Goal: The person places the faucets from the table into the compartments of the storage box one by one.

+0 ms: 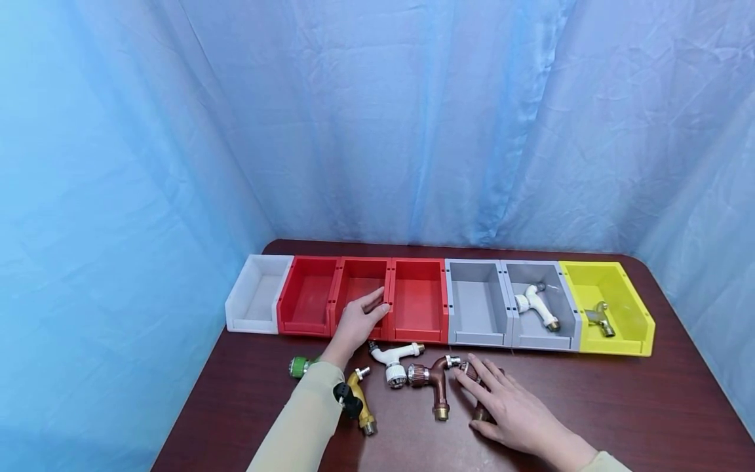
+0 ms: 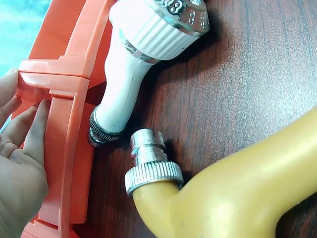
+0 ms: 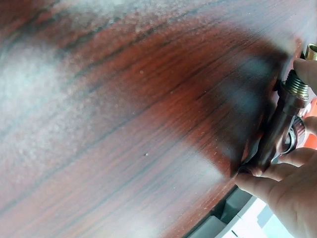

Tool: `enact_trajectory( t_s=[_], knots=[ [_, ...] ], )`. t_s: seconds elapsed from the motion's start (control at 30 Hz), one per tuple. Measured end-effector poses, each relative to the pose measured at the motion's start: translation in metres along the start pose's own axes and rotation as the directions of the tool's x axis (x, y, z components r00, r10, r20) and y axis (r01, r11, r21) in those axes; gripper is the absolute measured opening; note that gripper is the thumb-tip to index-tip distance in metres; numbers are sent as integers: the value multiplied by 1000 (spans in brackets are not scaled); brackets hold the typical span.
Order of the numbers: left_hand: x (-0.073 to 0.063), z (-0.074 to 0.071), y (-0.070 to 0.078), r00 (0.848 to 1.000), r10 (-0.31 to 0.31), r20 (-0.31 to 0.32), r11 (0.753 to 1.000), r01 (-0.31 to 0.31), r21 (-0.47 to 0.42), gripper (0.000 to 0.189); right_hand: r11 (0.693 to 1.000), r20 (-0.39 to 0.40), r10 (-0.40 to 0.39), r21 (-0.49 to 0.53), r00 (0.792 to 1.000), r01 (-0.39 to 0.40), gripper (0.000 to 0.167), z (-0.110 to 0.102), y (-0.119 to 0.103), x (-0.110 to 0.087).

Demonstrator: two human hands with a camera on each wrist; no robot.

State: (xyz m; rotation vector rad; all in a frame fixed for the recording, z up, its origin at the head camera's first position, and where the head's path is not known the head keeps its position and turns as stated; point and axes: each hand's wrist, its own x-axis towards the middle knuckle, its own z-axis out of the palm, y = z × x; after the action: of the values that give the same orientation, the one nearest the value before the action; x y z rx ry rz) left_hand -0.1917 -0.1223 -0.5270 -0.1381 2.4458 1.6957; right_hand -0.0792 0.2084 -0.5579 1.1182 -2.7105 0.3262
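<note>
My left hand (image 1: pixel 356 324) reaches over the middle red bin (image 1: pixel 356 272), its fingertips close to the bin's right wall. In the left wrist view its fingers (image 2: pixel 37 131) extend inside the red bin and hold no loose thing. A white faucet (image 1: pixel 392 356) and a yellow faucet (image 1: pixel 361 403) lie near that wrist. My right hand (image 1: pixel 510 406) is spread over a dark brown faucet (image 3: pixel 277 131), mostly hidden beneath it in the head view. The right wrist view has the thumb beside its threaded end and fingertips at its other end. Another brown faucet (image 1: pixel 439 387) lies to the left.
Bins stand in a row along the back: white (image 1: pixel 259 295), three red, two grey (image 1: pixel 478 314) and yellow (image 1: pixel 639 328). A white faucet (image 1: pixel 537 307) lies in the right grey bin, a metal faucet (image 1: pixel 600 320) in the yellow one. A green-handled faucet (image 1: pixel 299 366) is partly behind the left forearm.
</note>
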Motion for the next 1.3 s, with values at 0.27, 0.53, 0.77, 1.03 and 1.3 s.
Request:
enact_trajectory(
  t_s=[0.27, 0.53, 0.77, 1.03, 1.3],
  knots=[
    [0, 0, 0, 1000, 2, -6, 1000, -2, -4, 53, 999, -36, -48, -12, 998, 47, 92, 2, 3, 0],
    [0, 0, 0, 1000, 4, -3, 1000, -4, -5, 54, 995, -68, -97, -13, 993, 97, 86, 3, 6, 0],
    [1, 1, 0, 1000, 4, -4, 1000, -4, -6, 55, 991, -82, -133, -31, 988, 130, 81, 3, 9, -1],
    [1, 1, 0, 1000, 5, -7, 1000, -5, -4, 54, 985, -105, -173, -47, 979, 168, 82, 3, 12, -2],
    [0, 1, 1, 1000, 18, -12, 1000, -18, 5, 53, 978, -146, -208, -44, 967, 204, 91, -3, 17, -1]
  ],
)
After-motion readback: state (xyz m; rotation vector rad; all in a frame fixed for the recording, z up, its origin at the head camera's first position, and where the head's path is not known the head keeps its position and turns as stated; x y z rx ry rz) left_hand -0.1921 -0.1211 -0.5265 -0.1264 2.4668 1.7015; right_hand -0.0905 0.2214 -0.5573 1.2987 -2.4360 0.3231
